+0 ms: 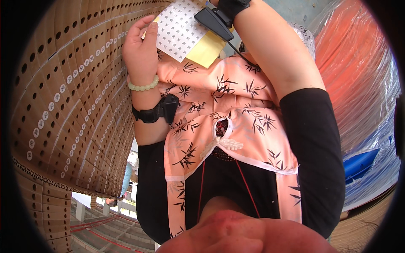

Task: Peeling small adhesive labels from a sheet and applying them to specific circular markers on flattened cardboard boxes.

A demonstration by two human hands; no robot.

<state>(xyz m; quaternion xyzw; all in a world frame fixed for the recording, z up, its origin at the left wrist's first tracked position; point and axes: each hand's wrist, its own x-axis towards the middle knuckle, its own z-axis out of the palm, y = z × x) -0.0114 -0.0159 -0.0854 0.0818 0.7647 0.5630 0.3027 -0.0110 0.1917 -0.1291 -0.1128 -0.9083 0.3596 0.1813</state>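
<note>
My left hand (142, 52) is closed on the edge of a white sheet of round printed stickers (179, 31), thumb on top. Yellow paper (206, 51) lies under the sheet and sticks out past its lower right side. Only a sliver of my right hand (214, 2) shows at the upper edge, beyond the sheet; its fingers are out of sight. A black device (214, 23) with a cable is strapped at the right wrist, its end over the sheet. Beside my left hand rises a stack of brown cardboard boxes (90, 90) with round holes and rows of round white stickers (51, 106).
On the right stand orange and blue goods (350, 63) wrapped in clear film. My peach apron (228, 97) with black leaf prints spreads below the sheet. Another person (127, 179) is partly visible past the stack's end, near red pipes (99, 223).
</note>
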